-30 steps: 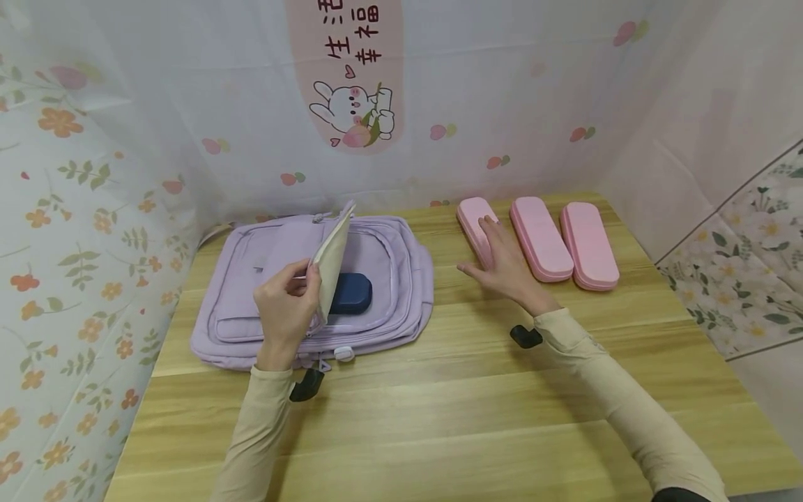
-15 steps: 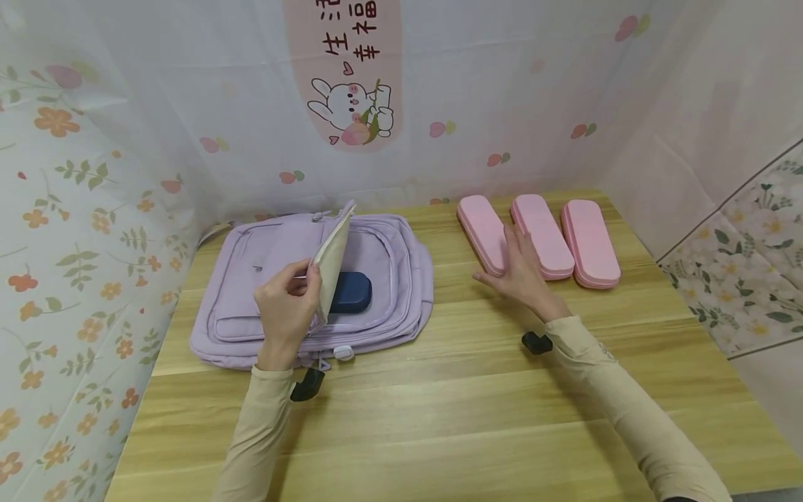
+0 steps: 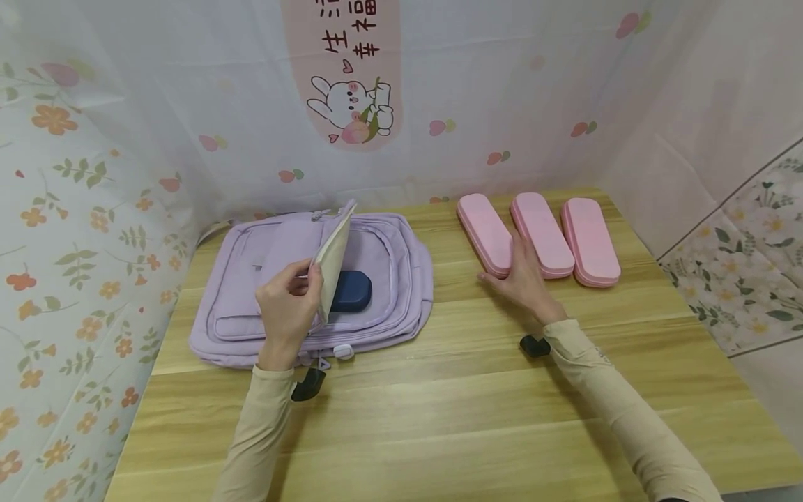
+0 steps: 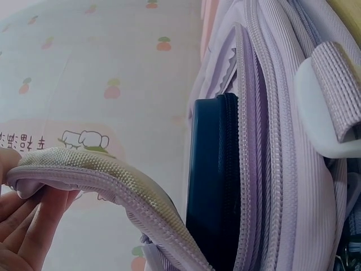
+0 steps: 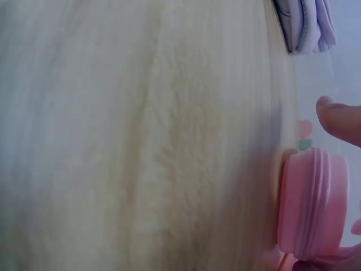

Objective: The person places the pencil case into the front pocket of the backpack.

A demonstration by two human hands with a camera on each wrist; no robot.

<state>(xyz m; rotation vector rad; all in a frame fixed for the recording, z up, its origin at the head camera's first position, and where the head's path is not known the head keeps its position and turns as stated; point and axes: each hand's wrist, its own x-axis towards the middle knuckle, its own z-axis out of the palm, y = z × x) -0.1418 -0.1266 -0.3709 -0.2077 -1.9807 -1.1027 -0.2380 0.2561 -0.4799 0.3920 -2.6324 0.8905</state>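
Count three pink cases on the table, side by side toward the back right: left case, middle case, right case. Count one lilac bag, lying flat on the left part of the table, with one flap raised and one navy case in the open pocket behind it. See one white buckle at the near edge of the bag.

Note two grips, both bare. Pinching the flap's edge with the left grip. Spread about the near end of the left case with the right grip, fingers toward the gap beside the middle case, thumb apart from the pink side in the right wrist view. Cannot tell firm contact from light there.

See two beige sleeves, with a black piece at each wrist.

Under everything, yellowish wood grain with a soft sheen, blurred in the right wrist view. Around the table, pale hangings: orange flowers on the left cloth, one rabbit and written characters on the back cloth, whitish blossoms low on the right cloth.
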